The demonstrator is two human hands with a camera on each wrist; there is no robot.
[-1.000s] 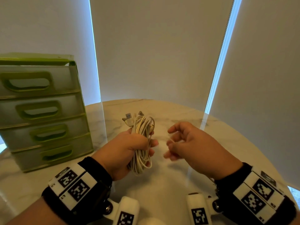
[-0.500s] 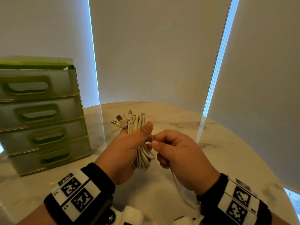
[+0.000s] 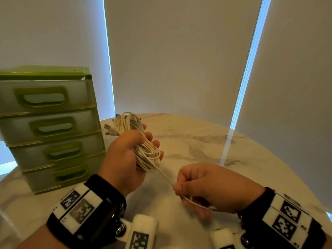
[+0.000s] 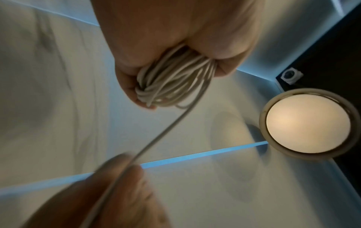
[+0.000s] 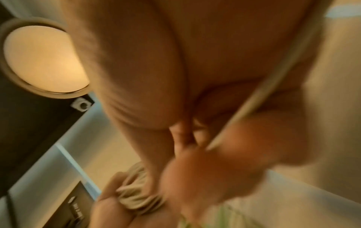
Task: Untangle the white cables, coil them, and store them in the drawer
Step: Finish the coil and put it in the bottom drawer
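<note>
drawer unit on table, left | cable bundle right of it

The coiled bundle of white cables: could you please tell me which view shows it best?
The head view: the coiled bundle of white cables shows whole in the left hand. The left wrist view shows its lower loops; the right wrist view, a blurred glimpse.

Drawer unit at table's left (drawers closed).

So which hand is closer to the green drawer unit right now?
Left. The left hand holds the cable bundle just beside the drawer unit; the right hand pinches a strand farther off, beyond the bundle.
</note>
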